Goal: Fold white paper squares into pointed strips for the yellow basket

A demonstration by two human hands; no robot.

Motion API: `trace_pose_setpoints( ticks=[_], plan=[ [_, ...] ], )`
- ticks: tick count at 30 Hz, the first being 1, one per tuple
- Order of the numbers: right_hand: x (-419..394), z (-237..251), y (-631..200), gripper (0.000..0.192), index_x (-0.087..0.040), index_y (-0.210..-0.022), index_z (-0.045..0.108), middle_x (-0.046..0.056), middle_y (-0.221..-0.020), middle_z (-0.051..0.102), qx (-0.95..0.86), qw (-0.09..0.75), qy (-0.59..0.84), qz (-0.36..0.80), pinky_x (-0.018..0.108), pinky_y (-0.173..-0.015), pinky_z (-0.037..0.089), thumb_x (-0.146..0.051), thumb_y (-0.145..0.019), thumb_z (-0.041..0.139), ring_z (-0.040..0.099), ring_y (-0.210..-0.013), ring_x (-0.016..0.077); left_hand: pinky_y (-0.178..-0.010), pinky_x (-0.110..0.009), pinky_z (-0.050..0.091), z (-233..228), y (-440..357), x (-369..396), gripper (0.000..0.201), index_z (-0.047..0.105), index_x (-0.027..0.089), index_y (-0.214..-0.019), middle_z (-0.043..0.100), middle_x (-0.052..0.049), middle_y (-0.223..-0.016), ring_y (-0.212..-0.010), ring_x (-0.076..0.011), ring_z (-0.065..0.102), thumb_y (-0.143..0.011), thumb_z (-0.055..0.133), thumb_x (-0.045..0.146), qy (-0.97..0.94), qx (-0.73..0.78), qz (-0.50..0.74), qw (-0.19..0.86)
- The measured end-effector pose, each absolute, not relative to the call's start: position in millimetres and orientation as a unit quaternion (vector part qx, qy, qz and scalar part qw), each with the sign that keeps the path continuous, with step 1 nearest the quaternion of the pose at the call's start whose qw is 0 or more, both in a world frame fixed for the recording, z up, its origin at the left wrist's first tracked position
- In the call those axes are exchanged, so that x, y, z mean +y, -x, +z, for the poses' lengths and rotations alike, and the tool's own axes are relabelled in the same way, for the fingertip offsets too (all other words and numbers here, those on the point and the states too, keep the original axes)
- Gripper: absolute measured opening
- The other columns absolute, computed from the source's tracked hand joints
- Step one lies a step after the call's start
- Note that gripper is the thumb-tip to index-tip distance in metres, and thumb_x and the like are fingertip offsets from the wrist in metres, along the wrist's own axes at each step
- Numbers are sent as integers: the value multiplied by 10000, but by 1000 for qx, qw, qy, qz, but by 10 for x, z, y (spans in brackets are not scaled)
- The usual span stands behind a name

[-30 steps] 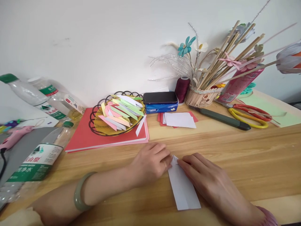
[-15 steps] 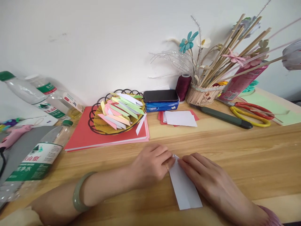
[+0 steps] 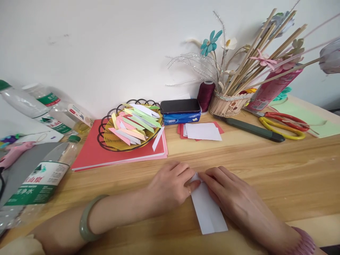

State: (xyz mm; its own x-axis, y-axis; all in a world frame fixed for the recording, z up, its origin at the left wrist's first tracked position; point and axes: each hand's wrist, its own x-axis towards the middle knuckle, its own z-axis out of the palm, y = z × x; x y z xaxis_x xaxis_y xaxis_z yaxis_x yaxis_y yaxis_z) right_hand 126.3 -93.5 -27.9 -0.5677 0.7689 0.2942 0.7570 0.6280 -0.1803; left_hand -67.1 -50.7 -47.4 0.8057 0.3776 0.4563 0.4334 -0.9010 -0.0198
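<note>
A narrow white strip of folded paper (image 3: pixel 208 212) lies on the wooden table (image 3: pixel 148 233), with a lengthwise crease showing near its lower end. My left hand (image 3: pixel 172 184) pinches its far left corner between thumb and curled fingers. On the far right corner and along the right edge, my right hand (image 3: pixel 231 191) presses with its fingers bent together. Fingertips of both hands nearly meet at the far end and partly hide it. A small fold shows between them.
Beyond the hands, a yellow basket (image 3: pixel 109 141) of folded paper pieces stands on red paper (image 3: pixel 87 156). White cards (image 3: pixel 204 131), a phone (image 3: pixel 180 106), a green-handled cutter (image 3: pixel 255 130) and scissors (image 3: pixel 285 124) lie behind. Plastic bottles (image 3: pixel 39 184) are at left; a flower holder (image 3: pixel 225 105) stands back right.
The left thumb has come further over the far end of the paper. My right hand has shifted slightly up and left. The view has moved a little.
</note>
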Motion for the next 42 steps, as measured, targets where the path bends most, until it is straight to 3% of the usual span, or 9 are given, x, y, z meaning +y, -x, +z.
trace_pose_setpoints(
  ticks=[13,19,24,31,34,38,42],
  plan=[
    [-938,-255,-1252,236,-134,-952,564,72,-796,552,-902,160,400,-5,324,-605,484,-62,-832,373,505,-705,191,-767,-299,506,-479,665,-487,280,628,143,-844,613,-71,-954,-905,-161,580,-949,400,269,940,-238,-241,32],
    [-946,-304,-1256,281,-126,-978,557,89,-833,567,-900,146,411,-26,342,-632,491,-40,-827,336,506,-737,203,-941,-439,444,-474,774,-437,263,610,142,-1068,621,-72,-1140,-1181,-273,477,-937,382,143,967,-136,-200,81],
    [-953,-333,-1263,281,-106,-992,567,89,-844,576,-901,136,410,-39,344,-667,483,-12,-784,403,506,-757,205,-937,-433,448,-431,804,-438,260,588,61,-1102,616,-130,-1146,-1177,-305,485,-910,420,113,972,-107,-169,126],
    [-1051,-340,-1382,300,-112,-1048,568,105,-908,593,-899,142,407,-79,399,-740,458,-47,-799,414,519,-834,239,-952,-480,415,-389,789,-488,277,570,67,-1137,597,-120,-1181,-1191,-342,459,-880,477,114,973,-121,-144,137],
    [-1137,-371,-1501,310,-149,-1093,553,93,-948,595,-894,153,421,-35,409,-786,455,-77,-832,402,528,-884,231,-970,-501,386,-399,806,-475,266,574,101,-1130,585,-92,-1205,-1227,-343,414,-894,454,125,973,-137,-149,110],
    [-1246,-412,-1630,289,-198,-1137,526,80,-1037,577,-881,201,426,54,347,-781,478,-161,-869,425,540,-944,198,-974,-497,376,-404,851,-382,298,538,161,-1169,545,-40,-1265,-1248,-282,404,-946,340,148,983,-135,-117,36],
    [-1295,-357,-1592,276,-224,-1133,541,85,-1108,567,-896,188,386,110,328,-785,476,-194,-873,453,527,-1002,204,-1005,-475,344,-417,871,-294,347,473,173,-1244,466,-26,-1343,-1287,-252,350,-943,302,135,989,-118,-87,-20]
  ],
)
